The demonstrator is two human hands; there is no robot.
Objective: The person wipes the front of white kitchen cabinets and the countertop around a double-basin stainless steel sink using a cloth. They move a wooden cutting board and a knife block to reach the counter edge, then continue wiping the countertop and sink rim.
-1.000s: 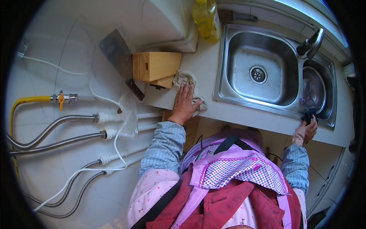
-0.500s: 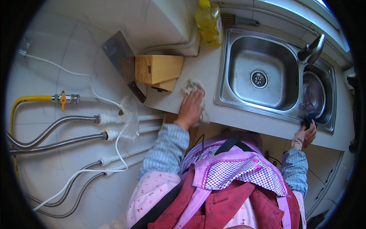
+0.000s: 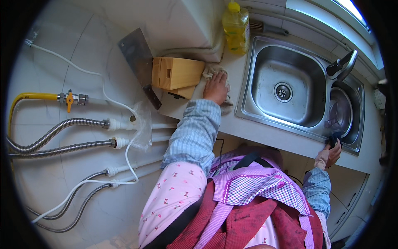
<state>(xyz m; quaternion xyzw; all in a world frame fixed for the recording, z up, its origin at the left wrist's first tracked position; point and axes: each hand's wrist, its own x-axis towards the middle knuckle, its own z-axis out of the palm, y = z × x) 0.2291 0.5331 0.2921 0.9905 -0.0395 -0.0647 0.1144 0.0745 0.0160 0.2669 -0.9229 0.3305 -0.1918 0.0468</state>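
Observation:
My left hand [image 3: 216, 88] presses a crumpled beige cloth [image 3: 227, 108] onto the pale countertop [image 3: 269, 133], just right of a wooden knife block [image 3: 184, 71]. The cloth shows above and beside the fingers. At the front right corner of the steel double sink [image 3: 244, 108], my right hand [image 3: 331, 154] has its fingers closed at the rim. A small dark, soft-looking thing [image 3: 336, 135] sits at those fingertips; its kind is unclear. Beside it, a round metal bowl [image 3: 349, 108] lies in the smaller basin, with something clear and purplish in it.
A cleaver [image 3: 137, 56] stands against the block's left side. Behind the sink are a yellow liquid bottle [image 3: 236, 31], a brush [image 3: 269, 28] and a faucet [image 3: 342, 66]. Metal hoses [image 3: 62, 124], a yellow gas pipe [image 3: 37, 96] and a white cable [image 3: 101, 83] run at the left.
My left hand has slid the cloth away from me, from the counter's front edge to beside the knife block. My right hand stays at the sink's corner. The view has shifted slightly.

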